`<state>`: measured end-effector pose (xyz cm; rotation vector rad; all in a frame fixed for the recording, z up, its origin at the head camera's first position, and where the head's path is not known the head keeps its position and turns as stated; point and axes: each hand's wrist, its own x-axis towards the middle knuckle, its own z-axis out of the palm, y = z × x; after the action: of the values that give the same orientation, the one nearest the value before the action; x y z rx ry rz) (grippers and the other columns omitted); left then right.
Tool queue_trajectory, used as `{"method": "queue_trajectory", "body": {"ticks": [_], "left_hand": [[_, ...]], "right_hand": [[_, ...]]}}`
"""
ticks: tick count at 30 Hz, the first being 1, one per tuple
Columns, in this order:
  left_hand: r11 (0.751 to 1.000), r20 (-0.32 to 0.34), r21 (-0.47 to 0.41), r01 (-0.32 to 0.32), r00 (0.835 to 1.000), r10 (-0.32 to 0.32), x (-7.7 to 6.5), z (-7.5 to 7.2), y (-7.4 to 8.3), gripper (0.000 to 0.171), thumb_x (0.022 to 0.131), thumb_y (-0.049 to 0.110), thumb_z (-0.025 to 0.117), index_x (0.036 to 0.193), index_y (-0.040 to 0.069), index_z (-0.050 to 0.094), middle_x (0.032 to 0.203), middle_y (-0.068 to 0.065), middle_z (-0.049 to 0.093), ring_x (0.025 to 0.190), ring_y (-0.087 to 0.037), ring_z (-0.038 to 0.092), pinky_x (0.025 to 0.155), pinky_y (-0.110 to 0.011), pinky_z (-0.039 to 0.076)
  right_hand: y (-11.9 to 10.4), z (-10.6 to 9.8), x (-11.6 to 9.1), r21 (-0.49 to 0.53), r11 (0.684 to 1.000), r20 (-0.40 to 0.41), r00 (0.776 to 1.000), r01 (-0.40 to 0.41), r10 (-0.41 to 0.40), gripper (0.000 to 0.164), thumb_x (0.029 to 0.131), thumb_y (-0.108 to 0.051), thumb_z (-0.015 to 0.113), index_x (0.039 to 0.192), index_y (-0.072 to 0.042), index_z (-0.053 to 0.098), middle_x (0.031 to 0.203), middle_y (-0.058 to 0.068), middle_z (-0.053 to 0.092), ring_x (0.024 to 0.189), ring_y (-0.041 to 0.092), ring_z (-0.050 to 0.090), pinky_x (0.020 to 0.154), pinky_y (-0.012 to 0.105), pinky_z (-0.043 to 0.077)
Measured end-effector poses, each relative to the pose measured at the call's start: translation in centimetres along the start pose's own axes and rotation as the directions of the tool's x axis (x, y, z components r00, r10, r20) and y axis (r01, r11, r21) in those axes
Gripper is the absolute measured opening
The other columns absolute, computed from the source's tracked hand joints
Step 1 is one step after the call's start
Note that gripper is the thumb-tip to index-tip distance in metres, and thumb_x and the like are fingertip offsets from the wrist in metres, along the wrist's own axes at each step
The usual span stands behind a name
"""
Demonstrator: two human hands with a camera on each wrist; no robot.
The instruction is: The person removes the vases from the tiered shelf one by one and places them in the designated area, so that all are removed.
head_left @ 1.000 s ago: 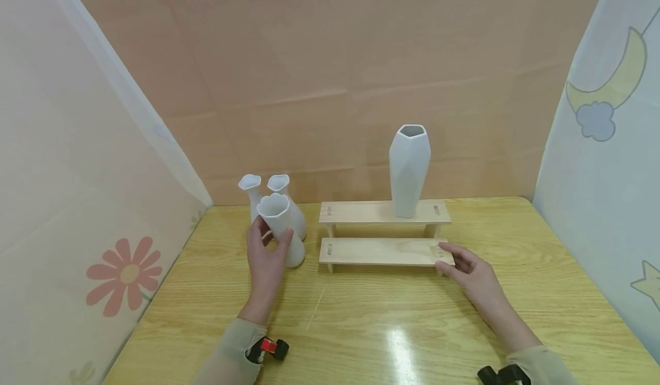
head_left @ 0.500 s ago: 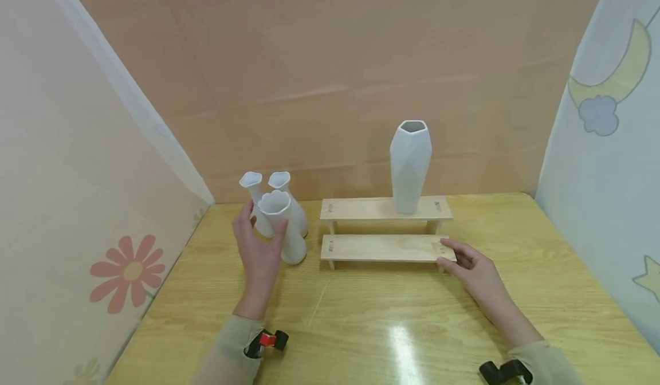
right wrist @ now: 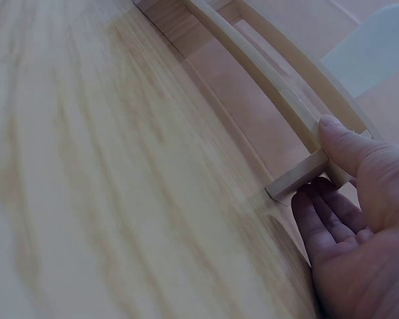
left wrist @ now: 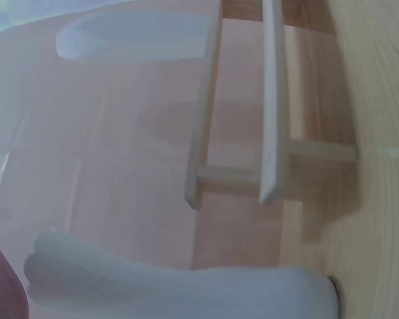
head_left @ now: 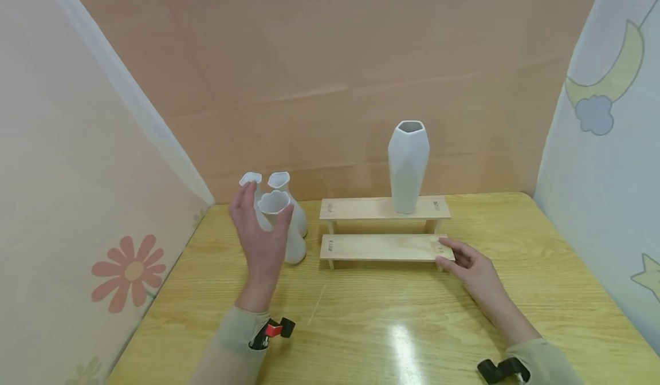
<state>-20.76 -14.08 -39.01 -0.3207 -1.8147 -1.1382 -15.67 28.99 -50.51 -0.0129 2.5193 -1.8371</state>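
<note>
**One Grip, One Empty Reach**

My left hand (head_left: 260, 247): released, fingers and thumb spread, nothing held. Fingertips in front of the back left vase (head_left: 251, 177), near its rim; thumb beside the scalloped mouth of the front vase (head_left: 295, 250). Contact with either: cannot tell.

My right hand (head_left: 476, 273): grasping, thumb and fingers pinching the right end of the lower board (head_left: 381, 247) of the wooden stand.

Front vase: white, upright on the counter (head_left: 371, 316), left of the stand. Behind it, close-set: the back left vase and the back right vase (head_left: 300, 219), both white, with flared rims.

Upper board (head_left: 356, 208): carries the faceted vase (head_left: 408, 167), upright, right of centre, tapering to a narrow foot.

Hazards, in my judgement: the front vase is the likeliest to be knocked, should my thumb or wrist swing through the tight cluster; its neighbours could then clink or topple. A tug or uneven press from my right hand might shift the stand and tip the faceted vase.
</note>
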Motion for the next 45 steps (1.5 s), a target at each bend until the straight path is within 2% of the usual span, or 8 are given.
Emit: {"method": "queue_trajectory", "body": {"ticks": [4,11,15,24,27,32,39,45], "left_hand": [[0.998,-0.003,-0.039,-0.040,0.999,0.040,0.5,1.0,1.4,0.077,0.093,0.018,0.090,0.159,0.006,0.053,0.159,-0.015,0.046,0.151,-0.029,0.041,0.121,-0.057,0.039],[0.991,0.015,-0.118,-0.066,0.998,0.068,0.7,3.0,3.2,0.079,0.091,0.012,0.093,0.159,0.007,0.053,0.157,-0.014,0.048,0.148,-0.029,0.044,0.118,-0.057,0.043],[0.987,0.064,-0.153,-0.043,0.996,0.053,0.6,4.2,4.3,0.082,0.092,0.010,0.092,0.162,0.009,0.049,0.160,-0.011,0.046,0.152,-0.028,0.040,0.125,-0.052,0.037],[0.972,0.144,-0.235,-0.014,0.988,0.049,0.3,7.6,7.2,0.082,0.096,0.017,0.089,0.165,0.007,0.045,0.164,-0.012,0.044,0.155,-0.029,0.039,0.127,-0.050,0.035],[0.973,0.201,-0.231,0.024,0.979,0.024,0.0,8.7,7.8,0.084,0.097,0.020,0.088,0.167,0.010,0.042,0.167,-0.010,0.041,0.157,-0.027,0.037,0.128,-0.052,0.035],[0.972,0.303,-0.199,0.123,0.951,-0.058,-0.6,10.2,8.4,0.090,0.098,0.030,0.088,0.170,0.017,0.038,0.170,-0.006,0.037,0.159,-0.025,0.035,0.127,-0.057,0.036],[0.946,0.366,-0.251,0.206,0.925,-0.104,-0.7,12.2,9.3,0.091,0.097,0.030,0.088,0.170,0.012,0.037,0.170,-0.006,0.039,0.153,-0.024,0.042,0.124,-0.053,0.040],[0.937,0.416,-0.239,0.254,0.899,-0.138,-0.7,14.2,9.7,0.092,0.097,0.031,0.089,0.171,0.018,0.037,0.172,-0.002,0.038,0.155,-0.021,0.040,0.124,-0.053,0.040]], "right_hand": [[0.1,0.0,0.1,0.003,1.000,0.001,1.000,-0.005,0.005,0.073,0.106,-0.042,0.076,0.168,-0.012,0.048,0.177,0.016,0.030,0.162,0.041,0.027,0.104,0.006,0.041],[0.4,0.3,0.3,0.012,1.000,0.000,1.000,0.001,-0.001,0.073,0.106,-0.041,0.076,0.167,-0.012,0.048,0.177,0.016,0.031,0.163,0.041,0.027,0.102,0.005,0.041],[0.4,0.3,0.3,0.012,1.000,-0.002,1.000,0.000,0.000,0.073,0.106,-0.042,0.076,0.167,-0.012,0.049,0.177,0.017,0.031,0.163,0.041,0.027,0.102,0.005,0.041],[0.5,0.2,0.3,0.010,1.000,-0.013,1.000,-0.015,0.015,0.075,0.105,-0.045,0.077,0.166,-0.012,0.049,0.178,0.017,0.030,0.162,0.042,0.028,0.101,0.006,0.042],[0.5,0.4,0.4,0.012,1.000,-0.012,1.000,-0.010,0.010,0.074,0.105,-0.044,0.077,0.166,-0.012,0.050,0.178,0.017,0.030,0.162,0.041,0.028,0.102,0.006,0.041],[0.4,0.5,0.5,0.014,1.000,-0.010,1.000,-0.004,0.004,0.073,0.105,-0.041,0.077,0.166,-0.012,0.050,0.177,0.017,0.031,0.163,0.041,0.027,0.103,0.007,0.041],[0.5,0.4,0.6,0.006,1.000,-0.015,1.000,-0.016,0.016,0.074,0.105,-0.042,0.078,0.166,-0.012,0.050,0.177,0.017,0.031,0.162,0.041,0.027,0.105,0.009,0.042],[0.4,0.3,0.4,0.014,1.000,-0.019,1.000,-0.019,0.019,0.075,0.104,-0.044,0.078,0.166,-0.012,0.050,0.177,0.017,0.030,0.163,0.041,0.027,0.105,0.008,0.041]]}}
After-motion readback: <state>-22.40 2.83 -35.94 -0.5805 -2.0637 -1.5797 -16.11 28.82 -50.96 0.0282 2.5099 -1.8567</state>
